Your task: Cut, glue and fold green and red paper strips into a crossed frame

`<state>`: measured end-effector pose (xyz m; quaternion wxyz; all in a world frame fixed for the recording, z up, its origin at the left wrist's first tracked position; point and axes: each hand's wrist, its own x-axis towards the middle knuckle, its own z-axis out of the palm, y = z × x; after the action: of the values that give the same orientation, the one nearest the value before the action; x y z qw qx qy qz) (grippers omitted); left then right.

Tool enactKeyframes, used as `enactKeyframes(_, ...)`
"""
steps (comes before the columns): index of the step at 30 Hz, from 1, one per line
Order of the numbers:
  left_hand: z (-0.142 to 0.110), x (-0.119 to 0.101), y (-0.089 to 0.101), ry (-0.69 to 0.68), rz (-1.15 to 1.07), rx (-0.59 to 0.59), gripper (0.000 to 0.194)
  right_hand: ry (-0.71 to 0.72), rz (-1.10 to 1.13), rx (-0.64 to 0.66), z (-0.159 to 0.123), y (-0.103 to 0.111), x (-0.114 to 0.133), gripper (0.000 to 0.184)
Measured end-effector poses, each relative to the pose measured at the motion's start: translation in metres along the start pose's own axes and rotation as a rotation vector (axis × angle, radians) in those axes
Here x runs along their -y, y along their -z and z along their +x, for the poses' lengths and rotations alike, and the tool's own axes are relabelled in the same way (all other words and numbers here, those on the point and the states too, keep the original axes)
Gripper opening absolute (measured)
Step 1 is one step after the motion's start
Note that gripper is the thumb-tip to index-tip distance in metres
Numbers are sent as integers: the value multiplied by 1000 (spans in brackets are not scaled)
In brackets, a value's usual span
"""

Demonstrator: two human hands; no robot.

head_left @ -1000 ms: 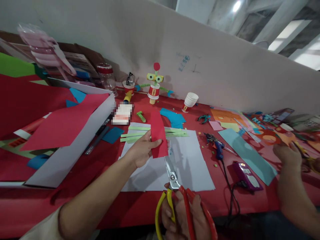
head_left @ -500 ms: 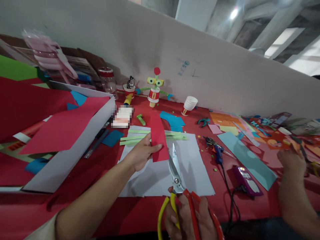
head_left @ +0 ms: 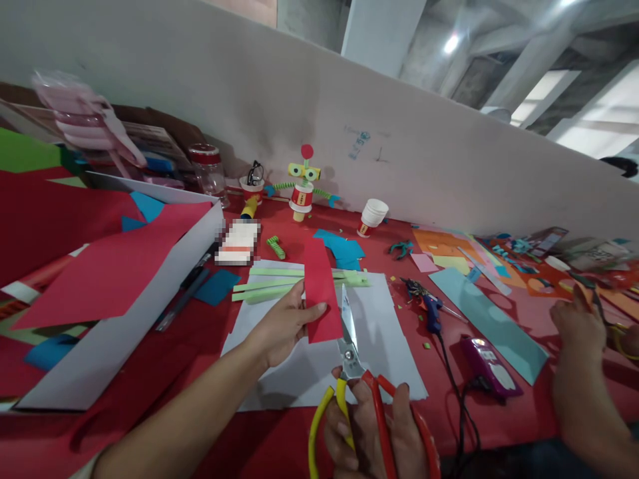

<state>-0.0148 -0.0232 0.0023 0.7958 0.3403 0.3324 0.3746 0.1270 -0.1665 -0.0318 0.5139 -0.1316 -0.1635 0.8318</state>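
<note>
My left hand (head_left: 289, 324) pinches a strip of red paper (head_left: 321, 286) by its left side, thumb on top, above the white sheets (head_left: 294, 379). In my right hand (head_left: 369, 426) are scissors (head_left: 349, 356) with yellow and red handles. Their blades are parted and meet the strip's lower right edge; one blade is partly hidden behind the paper. Light green paper strips (head_left: 264, 291) lie on the white sheets, behind my left hand. Beyond the red strip lies a cut piece of blue paper (head_left: 344, 249).
A paper-cup robot figure (head_left: 302, 197) and stacked paper cups (head_left: 373, 216) stand by the wall. To the left is a white box (head_left: 150, 326) of coloured paper. A glue gun (head_left: 430, 313) with its cable and a purple device (head_left: 489, 372) lie right, near another person's hand (head_left: 582, 319).
The red strip has shifted slightly down and right, so its lower right corner now overlaps the scissor blades. The camera view has also moved a little.
</note>
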Motion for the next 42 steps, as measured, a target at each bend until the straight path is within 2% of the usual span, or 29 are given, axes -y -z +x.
enactKeyframes(3, 0, 0, 0, 10, -17, -35, 60, 18, 20, 18, -4, 4, -2, 69)
enactKeyframes(5, -1, 0, -2, 22, -29, -15, 61, -1, 29, 8, -6, 1, 0, 69)
enactKeyframes(10, -4, 2, -6, 36, -126, 58, 53, -80, -14, -113, -6, -9, 8, 69)
enactKeyframes(12, -3, 1, -7, 37, -176, 18, 49, -78, -10, -107, -6, -9, 8, 70)
enactKeyframes(16, 4, -5, -3, 11, -298, -186, 18, -50, -3, -70, -8, -3, 2, 64)
enactKeyframes(17, 6, -6, -2, 10, -301, -217, 15, -51, 1, -69, -8, -2, 1, 63)
enactKeyframes(20, 9, -9, 2, 7, -242, -221, 14, -76, 13, -104, -10, -2, -3, 62)
enactKeyframes(27, 5, -8, 0, -18, -154, -135, 43, -88, -59, -211, -6, -2, -4, 69)
enactKeyframes(34, 6, -8, 2, -24, -147, -172, 48, -78, -279, -401, -9, -7, 7, 71)
enactKeyframes(38, 4, -10, 1, -9, -141, -176, 53, -89, -341, -428, -12, -7, 7, 72)
enactKeyframes(42, 0, -7, -4, 26, -100, -101, 54, -82, -362, -441, -7, -8, 8, 68)
